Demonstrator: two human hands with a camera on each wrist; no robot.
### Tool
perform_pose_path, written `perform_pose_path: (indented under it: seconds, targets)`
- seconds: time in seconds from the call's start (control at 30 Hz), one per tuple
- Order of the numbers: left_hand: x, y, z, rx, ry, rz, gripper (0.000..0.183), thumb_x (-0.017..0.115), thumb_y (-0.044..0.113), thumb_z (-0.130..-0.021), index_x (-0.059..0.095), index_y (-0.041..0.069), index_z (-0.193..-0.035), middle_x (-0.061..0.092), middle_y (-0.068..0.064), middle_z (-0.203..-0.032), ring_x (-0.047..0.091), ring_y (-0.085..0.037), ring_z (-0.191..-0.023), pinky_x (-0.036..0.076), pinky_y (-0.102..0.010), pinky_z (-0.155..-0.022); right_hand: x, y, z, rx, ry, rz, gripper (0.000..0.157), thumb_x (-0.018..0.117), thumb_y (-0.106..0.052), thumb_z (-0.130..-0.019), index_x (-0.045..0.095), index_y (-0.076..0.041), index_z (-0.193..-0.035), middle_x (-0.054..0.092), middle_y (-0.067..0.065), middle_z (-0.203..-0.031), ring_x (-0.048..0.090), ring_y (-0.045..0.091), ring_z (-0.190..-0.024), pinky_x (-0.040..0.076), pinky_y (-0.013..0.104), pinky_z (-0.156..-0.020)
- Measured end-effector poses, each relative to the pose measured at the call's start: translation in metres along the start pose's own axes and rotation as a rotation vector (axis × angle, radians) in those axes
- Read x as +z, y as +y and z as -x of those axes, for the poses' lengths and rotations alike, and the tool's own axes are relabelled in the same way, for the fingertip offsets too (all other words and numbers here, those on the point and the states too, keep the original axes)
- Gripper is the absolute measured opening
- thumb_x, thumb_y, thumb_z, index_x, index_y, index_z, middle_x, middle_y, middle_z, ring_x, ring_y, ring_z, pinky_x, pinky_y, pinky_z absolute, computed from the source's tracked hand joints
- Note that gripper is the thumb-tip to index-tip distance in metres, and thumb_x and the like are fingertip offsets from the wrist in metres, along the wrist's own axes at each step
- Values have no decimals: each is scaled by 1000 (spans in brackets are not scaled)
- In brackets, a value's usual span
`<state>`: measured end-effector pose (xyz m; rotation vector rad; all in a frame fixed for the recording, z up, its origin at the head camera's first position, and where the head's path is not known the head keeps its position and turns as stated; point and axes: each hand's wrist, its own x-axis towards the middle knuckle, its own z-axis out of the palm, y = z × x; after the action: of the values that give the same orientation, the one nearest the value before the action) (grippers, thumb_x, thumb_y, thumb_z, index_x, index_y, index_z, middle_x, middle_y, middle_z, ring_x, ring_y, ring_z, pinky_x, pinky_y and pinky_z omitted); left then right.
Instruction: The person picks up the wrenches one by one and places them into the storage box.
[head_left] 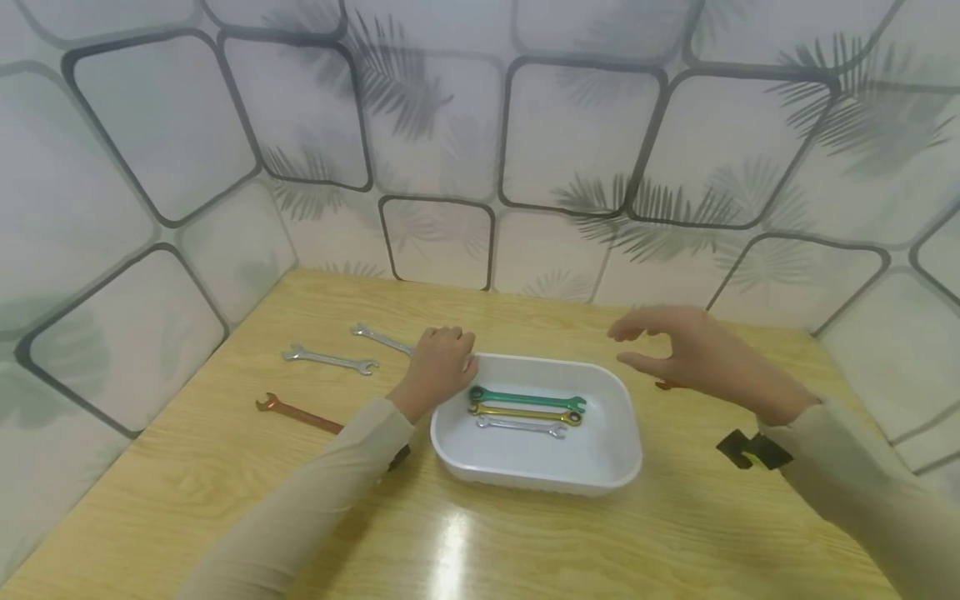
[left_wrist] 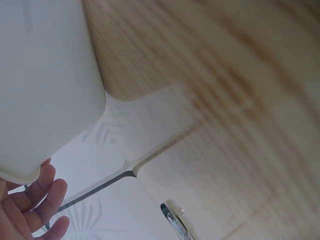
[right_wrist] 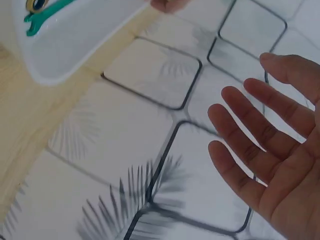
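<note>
A white plastic tray (head_left: 536,479) holds three wrenches: a green ratcheting wrench (head_left: 528,399), a gold ratcheting wrench (head_left: 525,412) and a smaller silver open-end wrench (head_left: 521,426). My left hand (head_left: 442,367) grips the tray's back left corner; in the left wrist view its fingers (left_wrist: 47,197) curl under the rim. To the right of the tray my right hand (head_left: 678,346) hovers with nothing in it, thumb and fingers spread apart. In the right wrist view the bare palm (right_wrist: 285,195) shows. A copper-coloured piece (head_left: 666,385) lies on the table, mostly hidden behind that hand.
Left of the tray lie a silver open-end wrench (head_left: 330,359), another silver wrench (head_left: 382,338) partly behind the left hand, and a copper wrench (head_left: 300,414) whose end the left sleeve covers. Patterned walls (head_left: 442,242) border the wooden table (head_left: 480,550) at the back and sides.
</note>
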<state>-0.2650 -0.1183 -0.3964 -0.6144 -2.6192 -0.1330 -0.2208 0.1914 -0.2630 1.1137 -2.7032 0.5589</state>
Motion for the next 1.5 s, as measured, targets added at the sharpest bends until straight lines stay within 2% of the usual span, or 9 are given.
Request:
perform_pose_path:
  seconds: [0.17, 0.23, 0.33, 0.5, 0.7, 0.87, 1.0, 1.2, 1.5]
  targets:
    - [-1, 0, 0, -4, -10, -8, 15, 63, 23, -84, 61, 8, -84, 60, -4, -71, 57, -18, -67, 51, -35, -71, -7, 25, 10, -107, 181, 106, 27, 77, -6, -72, 69, -14, -97, 72, -1, -94, 64, 11, -84, 50, 19, -74]
    - [-1, 0, 0, -2, -14, -12, 15, 63, 23, -85, 61, 8, -84, 60, -4, -71, 57, -18, -67, 51, -35, -71, -9, 34, 15, -106, 222, 104, 29, 78, -5, -70, 70, -14, -97, 72, -1, -93, 62, 6, -84, 47, 12, -77]
    - [-1, 0, 0, 1, -13, -15, 14, 63, 23, -85, 62, 8, -84, 60, -4, -71, 57, -18, -66, 51, -34, -70, -12, 47, 22, -58, 250, 84, 30, 78, -5, -70, 70, -15, -97, 72, -1, -92, 58, -5, -88, 41, 4, -80]
    - [0, 0, 0, 3, -12, -24, 14, 63, 23, -85, 62, 8, -84, 60, -4, -70, 57, -17, -66, 51, -33, -69, -13, 68, 33, 31, 275, 61, 28, 77, -5, -71, 70, -13, -96, 72, 2, -92, 48, -18, -90, 38, 3, -81]
    - [1, 0, 0, 0, -10, -19, 15, 63, 23, -85, 62, 8, -84, 60, -4, -70, 57, -18, -66, 51, -34, -70, -8, 99, 44, 88, 313, 7, 27, 77, -1, -70, 70, -9, -95, 64, -22, -93, 49, -18, -87, 38, 2, -79]
    - [1, 0, 0, 3, -11, -24, 16, 63, 23, -85, 62, 8, -84, 60, -4, -71, 57, -18, -66, 52, -35, -71, -4, 121, 55, 199, 291, -54, 25, 78, -6, -72, 70, -10, -95, 59, -31, -93, 49, -19, -85, 38, 1, -76]
    - [1, 0, 0, 9, -3, -22, 15, 63, 23, -85, 62, 8, -84, 60, -4, -70, 57, -18, -66, 52, -35, -71, -1, 135, 64, 305, 246, -79, 23, 77, -13, -75, 70, -12, -97, 65, -21, -94, 48, -19, -83, 37, 1, -73]
    - [0, 1, -1, 8, -7, -19, 15, 63, 23, -85, 62, 7, -84, 60, -4, -71, 57, -18, -66, 52, -34, -70, 5, 153, 72, 381, 209, -76, 21, 76, -18, -77, 70, -13, -97, 70, 0, -98, 49, -17, -80, 41, 4, -70]
    - [-1, 1, -2, -11, -42, -14, 15, 62, 23, -85, 61, 8, -84, 59, -3, -70, 55, -17, -65, 51, -34, -70, 16, 181, 84, 465, 126, -62, 28, 74, -32, -79, 69, -13, -100, 69, -7, -98, 48, -19, -78, 53, 30, -68]
